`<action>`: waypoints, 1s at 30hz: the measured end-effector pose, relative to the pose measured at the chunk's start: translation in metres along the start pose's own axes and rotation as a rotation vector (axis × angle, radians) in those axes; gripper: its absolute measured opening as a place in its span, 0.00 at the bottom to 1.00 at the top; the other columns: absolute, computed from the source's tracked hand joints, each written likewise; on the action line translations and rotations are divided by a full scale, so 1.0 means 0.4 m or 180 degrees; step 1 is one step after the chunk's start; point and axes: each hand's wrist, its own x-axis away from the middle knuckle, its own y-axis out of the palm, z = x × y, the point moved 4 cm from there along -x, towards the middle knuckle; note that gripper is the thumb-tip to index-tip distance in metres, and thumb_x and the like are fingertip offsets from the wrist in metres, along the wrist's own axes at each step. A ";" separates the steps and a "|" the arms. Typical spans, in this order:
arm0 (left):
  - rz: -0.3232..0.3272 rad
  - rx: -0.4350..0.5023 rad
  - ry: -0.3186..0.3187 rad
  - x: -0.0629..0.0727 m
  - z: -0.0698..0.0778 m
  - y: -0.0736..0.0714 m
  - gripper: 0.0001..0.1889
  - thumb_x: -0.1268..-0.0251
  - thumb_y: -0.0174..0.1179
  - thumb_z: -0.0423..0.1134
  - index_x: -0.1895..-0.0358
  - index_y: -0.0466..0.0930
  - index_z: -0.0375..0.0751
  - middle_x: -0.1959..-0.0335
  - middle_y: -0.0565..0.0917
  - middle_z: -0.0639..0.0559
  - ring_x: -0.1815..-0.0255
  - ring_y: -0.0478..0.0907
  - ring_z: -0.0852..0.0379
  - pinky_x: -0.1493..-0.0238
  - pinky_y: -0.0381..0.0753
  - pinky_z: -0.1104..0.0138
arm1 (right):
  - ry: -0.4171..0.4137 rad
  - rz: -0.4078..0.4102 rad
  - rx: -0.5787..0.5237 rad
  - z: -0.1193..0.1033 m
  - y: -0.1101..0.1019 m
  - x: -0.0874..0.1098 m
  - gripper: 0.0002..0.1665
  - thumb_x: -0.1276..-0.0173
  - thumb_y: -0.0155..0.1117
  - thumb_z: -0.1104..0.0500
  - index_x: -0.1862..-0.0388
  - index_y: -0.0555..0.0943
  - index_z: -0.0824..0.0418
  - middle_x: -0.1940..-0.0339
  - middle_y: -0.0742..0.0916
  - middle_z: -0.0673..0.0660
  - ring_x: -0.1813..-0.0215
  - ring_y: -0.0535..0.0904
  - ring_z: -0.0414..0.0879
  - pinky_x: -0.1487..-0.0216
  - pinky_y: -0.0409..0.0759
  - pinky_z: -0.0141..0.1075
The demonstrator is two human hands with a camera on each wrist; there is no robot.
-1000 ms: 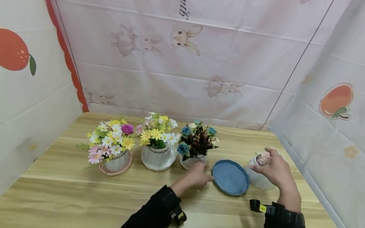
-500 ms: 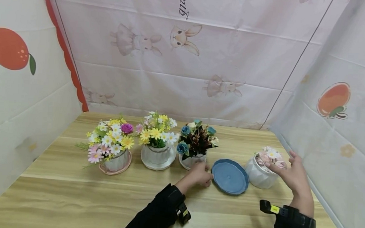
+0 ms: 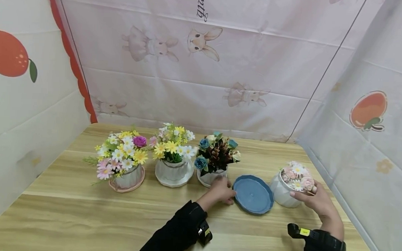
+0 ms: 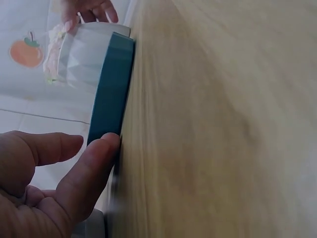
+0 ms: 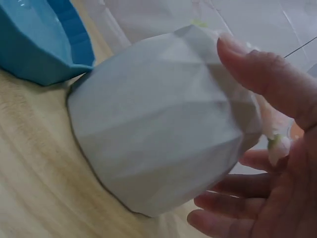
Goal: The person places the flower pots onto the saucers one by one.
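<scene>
My left hand (image 3: 220,191) is low at the left edge of a round blue plant saucer (image 3: 253,195). In the left wrist view a fingertip (image 4: 110,141) touches the saucer's side, while another finger extends beside it. At the right, a white faceted flower pot (image 3: 284,191) with pale pink and white flowers (image 3: 298,175) stands upright beside the saucer. My right hand (image 3: 321,203) holds this pot from its right side. In the right wrist view the thumb (image 5: 257,69) lies at the rim and the other fingers (image 5: 233,203) are along the opposite side.
Three more potted flower arrangements stand left on saucers: a pink-and-yellow one (image 3: 121,156), a yellow-and-white one (image 3: 173,146), and a dark one (image 3: 218,153) with blue roses, close to my left hand. Fabric walls (image 3: 195,84) enclose the wooden table (image 3: 101,221).
My right hand moved right off the flowers, then came back lower onto the pot's right side. The left hand stays at the saucer's edge; the pots have not visibly moved.
</scene>
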 end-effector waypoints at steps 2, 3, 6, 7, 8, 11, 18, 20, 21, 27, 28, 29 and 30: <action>-0.0008 0.0034 0.0004 -0.002 0.002 0.005 0.19 0.42 0.63 0.31 0.49 0.75 0.24 0.85 0.79 0.47 0.84 0.80 0.56 0.82 0.79 0.69 | -0.0062 0.0094 -0.0019 0.003 0.005 -0.004 0.48 0.42 0.70 0.54 0.33 0.54 0.73 0.45 0.75 0.64 0.53 0.72 0.42 0.61 0.74 0.38; -0.0010 0.0053 0.0011 -0.002 0.002 0.007 0.19 0.42 0.63 0.32 0.48 0.75 0.24 0.85 0.79 0.47 0.84 0.80 0.55 0.82 0.79 0.68 | -0.0103 0.0126 -0.0049 0.004 0.007 -0.007 0.46 0.43 0.71 0.55 0.34 0.57 0.72 0.47 0.77 0.60 0.55 0.71 0.39 0.62 0.74 0.38; 0.0011 0.0101 0.0006 -0.005 0.003 0.013 0.19 0.42 0.63 0.31 0.49 0.75 0.25 0.87 0.79 0.46 0.85 0.80 0.55 0.82 0.79 0.68 | -0.0151 0.0186 -0.0108 0.013 0.008 -0.015 0.43 0.45 0.73 0.55 0.37 0.62 0.71 0.55 0.79 0.48 0.60 0.71 0.38 0.66 0.75 0.38; 0.0023 0.0119 -0.0001 -0.006 0.003 0.014 0.19 0.42 0.64 0.31 0.49 0.75 0.25 0.88 0.79 0.46 0.85 0.80 0.55 0.82 0.79 0.68 | -0.0147 0.0193 -0.0139 0.018 0.007 -0.018 0.42 0.46 0.73 0.55 0.39 0.63 0.69 0.57 0.79 0.46 0.60 0.71 0.38 0.67 0.75 0.39; 0.0036 0.0132 -0.0007 -0.007 0.002 0.016 0.19 0.43 0.64 0.30 0.49 0.75 0.25 0.88 0.79 0.46 0.85 0.80 0.55 0.83 0.79 0.68 | -0.0155 0.0177 -0.0159 0.021 0.006 -0.019 0.42 0.46 0.73 0.54 0.39 0.64 0.69 0.58 0.78 0.45 0.61 0.71 0.39 0.67 0.75 0.39; 0.0036 0.0175 -0.0026 -0.007 0.001 0.018 0.19 0.43 0.63 0.29 0.49 0.74 0.25 0.87 0.79 0.46 0.85 0.80 0.55 0.83 0.79 0.68 | -0.0109 0.0159 -0.0200 0.030 0.005 -0.023 0.42 0.48 0.75 0.53 0.40 0.65 0.65 0.56 0.79 0.45 0.59 0.71 0.39 0.66 0.76 0.40; -0.0007 0.0235 -0.0016 -0.007 -0.001 0.016 0.16 0.43 0.62 0.27 0.51 0.73 0.25 0.86 0.79 0.45 0.84 0.80 0.54 0.83 0.79 0.68 | -0.0044 0.0168 -0.0130 0.028 0.012 -0.020 0.56 0.49 0.74 0.49 0.31 0.53 0.71 0.38 0.68 0.69 0.45 0.67 0.51 0.59 0.76 0.39; -0.0005 0.0229 -0.0003 -0.006 -0.001 0.016 0.16 0.43 0.61 0.26 0.51 0.74 0.25 0.86 0.79 0.45 0.84 0.80 0.54 0.83 0.79 0.68 | 0.0005 0.0166 -0.0133 0.028 0.013 -0.017 0.58 0.49 0.74 0.48 0.30 0.52 0.71 0.37 0.67 0.69 0.43 0.67 0.53 0.59 0.76 0.39; -0.0006 0.0223 0.0001 -0.007 -0.002 0.016 0.16 0.43 0.61 0.26 0.51 0.74 0.25 0.86 0.79 0.45 0.84 0.80 0.55 0.83 0.79 0.69 | 0.0042 0.0153 -0.0136 0.024 0.015 -0.014 0.57 0.47 0.73 0.50 0.30 0.50 0.70 0.36 0.66 0.71 0.42 0.65 0.56 0.59 0.76 0.39; 0.0010 0.0118 0.0006 -0.009 -0.003 0.015 0.12 0.44 0.61 0.26 0.56 0.76 0.27 0.88 0.78 0.47 0.86 0.79 0.56 0.83 0.78 0.69 | 0.0006 0.0148 -0.0045 0.013 0.018 -0.008 0.53 0.43 0.71 0.53 0.29 0.51 0.70 0.36 0.67 0.70 0.45 0.67 0.52 0.59 0.76 0.39; 0.0009 0.0106 0.0006 -0.010 -0.003 0.016 0.11 0.44 0.61 0.26 0.57 0.76 0.28 0.88 0.78 0.47 0.86 0.79 0.56 0.83 0.78 0.69 | -0.0017 0.0153 -0.0034 0.013 0.018 -0.009 0.52 0.43 0.71 0.53 0.30 0.51 0.70 0.37 0.68 0.70 0.47 0.68 0.49 0.59 0.76 0.39; 0.0010 0.0105 -0.0005 -0.011 -0.003 0.016 0.11 0.45 0.60 0.26 0.57 0.76 0.28 0.88 0.78 0.47 0.86 0.79 0.57 0.83 0.78 0.69 | -0.0045 0.0161 -0.0033 0.012 0.017 -0.010 0.51 0.43 0.71 0.53 0.30 0.52 0.70 0.38 0.69 0.69 0.49 0.69 0.46 0.60 0.76 0.40; 0.0005 0.0116 -0.0018 -0.012 -0.003 0.016 0.12 0.45 0.60 0.26 0.57 0.76 0.28 0.88 0.78 0.46 0.86 0.79 0.57 0.83 0.78 0.69 | -0.0070 0.0172 -0.0028 0.013 0.016 -0.012 0.51 0.44 0.71 0.54 0.31 0.53 0.70 0.39 0.70 0.68 0.50 0.69 0.44 0.60 0.76 0.40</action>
